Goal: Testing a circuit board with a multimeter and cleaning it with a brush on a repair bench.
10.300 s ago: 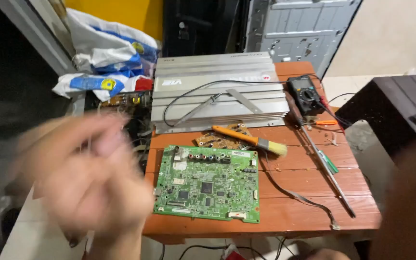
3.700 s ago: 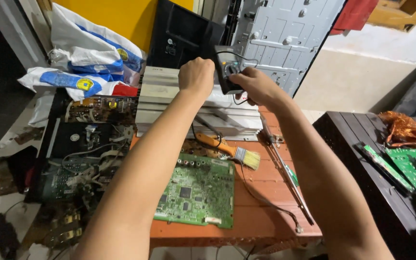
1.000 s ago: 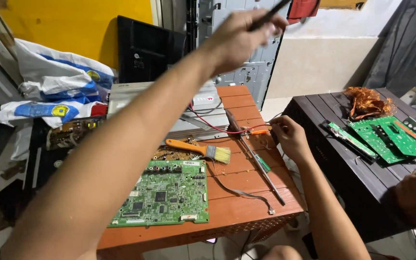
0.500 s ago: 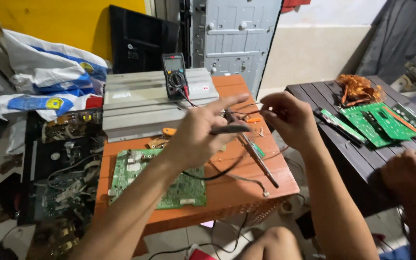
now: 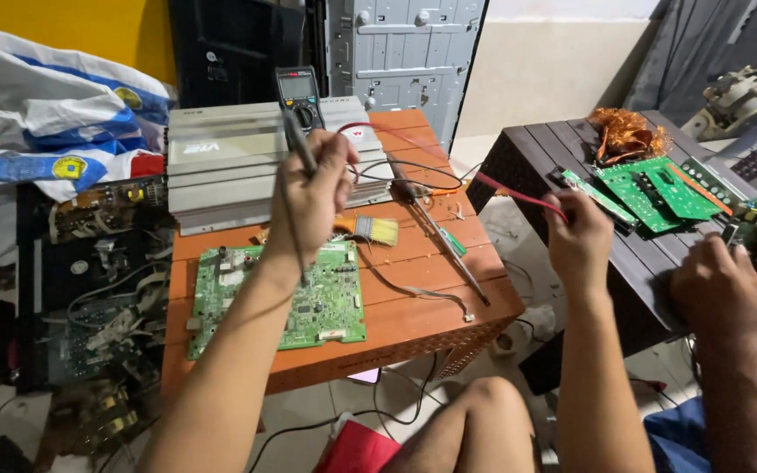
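My left hand (image 5: 310,194) is closed around a black test probe (image 5: 296,140), held upright above the far edge of a green circuit board (image 5: 284,302) on the orange table (image 5: 413,315). Off the table's right edge, my right hand (image 5: 578,238) grips a red test lead (image 5: 519,197). Both leads run back to a dark multimeter (image 5: 300,91) propped on a silver ribbed metal case (image 5: 221,162). A yellow-bristled brush (image 5: 373,229) lies just right of my left hand.
Another person's hands (image 5: 722,289) work at the dark slatted table (image 5: 571,153) on the right, which carries green boards (image 5: 650,184) and a copper wire tangle (image 5: 626,133). Opened electronics chassis (image 5: 89,289) sit on the left, bags (image 5: 54,123) behind. My bare knee (image 5: 484,420) is below.
My hands have drawn apart: the left one rose with the black probe, and the right one moved right, past the table's edge, carrying the red lead.
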